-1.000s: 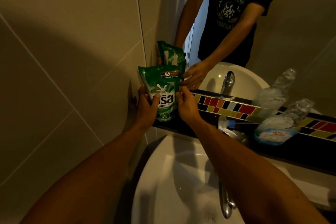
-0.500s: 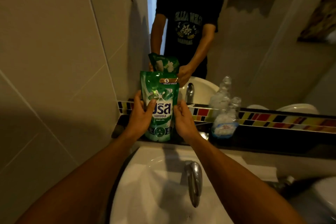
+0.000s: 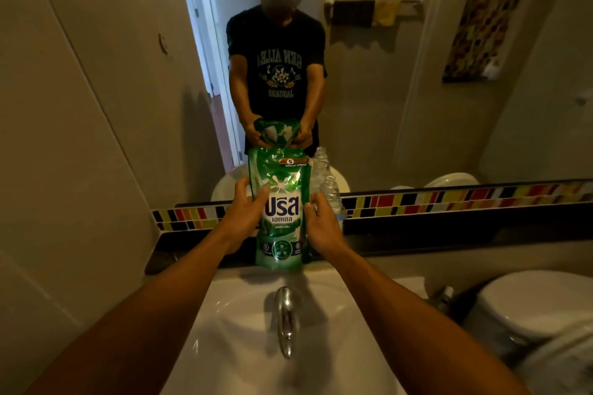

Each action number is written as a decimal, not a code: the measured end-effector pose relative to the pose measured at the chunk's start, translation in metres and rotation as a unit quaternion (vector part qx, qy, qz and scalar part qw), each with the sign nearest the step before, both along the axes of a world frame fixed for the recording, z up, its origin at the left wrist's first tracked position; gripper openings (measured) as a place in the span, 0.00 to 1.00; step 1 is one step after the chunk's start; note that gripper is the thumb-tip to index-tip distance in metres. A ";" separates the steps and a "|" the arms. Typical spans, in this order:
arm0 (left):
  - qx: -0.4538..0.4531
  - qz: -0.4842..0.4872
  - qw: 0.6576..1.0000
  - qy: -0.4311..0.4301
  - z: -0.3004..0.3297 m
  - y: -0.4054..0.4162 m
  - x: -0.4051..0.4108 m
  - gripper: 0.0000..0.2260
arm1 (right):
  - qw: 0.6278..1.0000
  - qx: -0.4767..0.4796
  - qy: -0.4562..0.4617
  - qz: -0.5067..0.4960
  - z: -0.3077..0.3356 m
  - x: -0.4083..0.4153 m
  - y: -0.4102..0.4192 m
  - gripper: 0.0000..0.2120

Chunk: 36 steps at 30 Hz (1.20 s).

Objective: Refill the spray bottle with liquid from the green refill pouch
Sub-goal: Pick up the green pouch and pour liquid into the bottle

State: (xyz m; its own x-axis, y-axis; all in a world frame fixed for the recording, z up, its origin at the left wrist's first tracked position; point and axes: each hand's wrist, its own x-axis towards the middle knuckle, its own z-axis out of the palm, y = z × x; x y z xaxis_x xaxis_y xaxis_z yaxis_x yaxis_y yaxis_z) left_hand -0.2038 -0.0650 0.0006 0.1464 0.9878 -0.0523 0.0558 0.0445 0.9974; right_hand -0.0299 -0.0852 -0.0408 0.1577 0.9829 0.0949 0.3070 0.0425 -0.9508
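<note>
From the head camera, the view looks down over a white sink [image 3: 244,340] with a chrome tap [image 3: 285,321] at its far middle, and up into a wall mirror [image 3: 417,74] behind it. Both hands are clamped on the green refill pouch [image 3: 279,208], which stands upright above the far rim of the sink, in front of the dark ledge [image 3: 449,231] under the mirror. The left hand [image 3: 244,215] grips the pouch's left edge with the thumb across its front; the right hand [image 3: 322,224] grips the right edge in the same way. The pouch looks full and its top seems sealed, though a spout or tear notch is too small to make out.

Just right of the pouch and partly hidden behind it and the right hand stands a clear plastic bottle [image 3: 332,192] on the ledge, against the strip of coloured tiles [image 3: 449,199]. Its neck appears open; no spray head can be seen, so whether this is the spray bottle to be filled cannot be told for certain. A toilet [image 3: 529,308] sits at the near right.

The mirror repeats the person, holding the pouch in both hands.

As a judgement, the step in hand is fetching and readying the pouch; no pouring has begun. The next move calls for opening the pouch's top, then bringing its opening over the bottle's narrow neck, steadying the bottle with one hand, and tipping slowly. The soft, heavy pouch could gush if squeezed, and the neck is small, so spilling onto the ledge is the main risk.
</note>
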 end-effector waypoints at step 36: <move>0.029 0.031 0.976 0.215 0.071 -0.005 0.057 0.24 | 0.977 -0.115 0.182 0.004 -0.002 0.038 -0.009 0.05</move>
State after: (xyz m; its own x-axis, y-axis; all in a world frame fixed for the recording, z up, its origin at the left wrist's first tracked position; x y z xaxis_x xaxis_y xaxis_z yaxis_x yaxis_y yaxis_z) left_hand -0.1465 -0.0700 0.0718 0.0628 0.9973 -0.0387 0.4686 0.0048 0.8834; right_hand 0.0082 -0.0943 -0.0426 0.1322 0.9730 -0.1890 -0.0520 -0.1836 -0.9816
